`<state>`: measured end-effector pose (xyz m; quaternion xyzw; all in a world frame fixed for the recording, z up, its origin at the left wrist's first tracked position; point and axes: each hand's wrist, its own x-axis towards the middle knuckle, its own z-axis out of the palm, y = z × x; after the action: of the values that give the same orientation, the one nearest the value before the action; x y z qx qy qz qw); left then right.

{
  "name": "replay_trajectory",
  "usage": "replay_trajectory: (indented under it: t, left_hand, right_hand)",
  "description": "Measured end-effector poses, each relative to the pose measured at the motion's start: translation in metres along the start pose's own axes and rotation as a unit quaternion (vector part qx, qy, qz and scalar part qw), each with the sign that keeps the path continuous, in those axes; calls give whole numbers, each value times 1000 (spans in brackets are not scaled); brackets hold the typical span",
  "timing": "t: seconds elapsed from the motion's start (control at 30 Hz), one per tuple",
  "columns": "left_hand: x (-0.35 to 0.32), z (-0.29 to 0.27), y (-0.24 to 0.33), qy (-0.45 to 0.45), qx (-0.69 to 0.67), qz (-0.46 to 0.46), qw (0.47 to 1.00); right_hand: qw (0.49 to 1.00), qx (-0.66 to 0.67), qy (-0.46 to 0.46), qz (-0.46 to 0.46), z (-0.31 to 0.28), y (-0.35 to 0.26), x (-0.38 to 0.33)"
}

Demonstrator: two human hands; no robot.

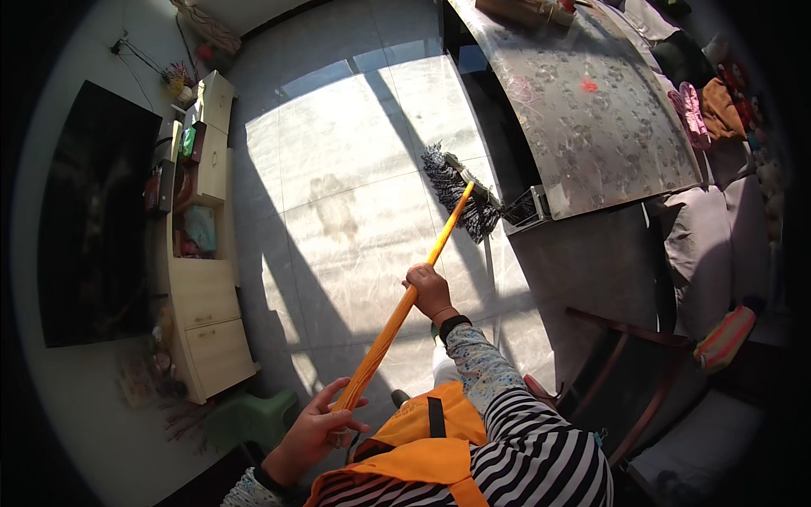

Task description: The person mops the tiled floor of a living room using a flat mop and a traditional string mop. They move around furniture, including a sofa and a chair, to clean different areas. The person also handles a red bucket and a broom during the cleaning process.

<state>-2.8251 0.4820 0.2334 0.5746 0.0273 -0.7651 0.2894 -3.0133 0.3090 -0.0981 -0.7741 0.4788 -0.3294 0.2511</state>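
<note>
Mop handle (393, 329): yellow-orange, streaked grain. Mop strands (443, 182): mottled black, grey, white. Apron (460, 414): orange, black strip. Shirt (541, 456): black-and-white stripes. Sleeve cover (483, 365): pale, multicolour specks. Stool (258, 420): green. Cabinet (198, 287): cream. Counter (583, 127): greyish, dark blotchy pattern.

Looks from the wearer's head, through the left of two wide fisheye lenses; faces steeply down and forward; sits close above the orange apron (427, 456) at the bottom edge, near the left hand (306, 435) at lower left of centre, farther from the right hand (431, 293) in the middle; sights along the mop (393, 329) to the floor (338, 139) toward the top, well away; takes in the television (97, 220) at far left and the table (600, 118) at upper right; bows straight edges toward a dark rim.
</note>
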Motion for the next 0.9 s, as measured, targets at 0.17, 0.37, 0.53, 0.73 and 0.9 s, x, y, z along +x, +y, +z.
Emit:
replay_trajectory:
  t: [0.17, 0.37, 0.53, 0.73, 0.9]
  left_hand:
    - [30, 22, 50, 74, 64, 38, 994]
    - [58, 6, 14, 43, 175, 58, 982]
    - [137, -2, 1, 50, 180, 82, 979]
    - [164, -3, 15, 33, 200, 80, 976]
    - [64, -68, 14, 49, 290, -5, 956]
  right_hand:
    - [999, 6, 40, 17, 12, 28, 49]
    - [999, 20, 26, -27, 23, 47, 53]
    - [996, -72, -21, -48, 49, 103, 85]
    - [993, -93, -17, -70, 50, 116, 112]
    - [1000, 28, -3, -9, 63, 25, 18]
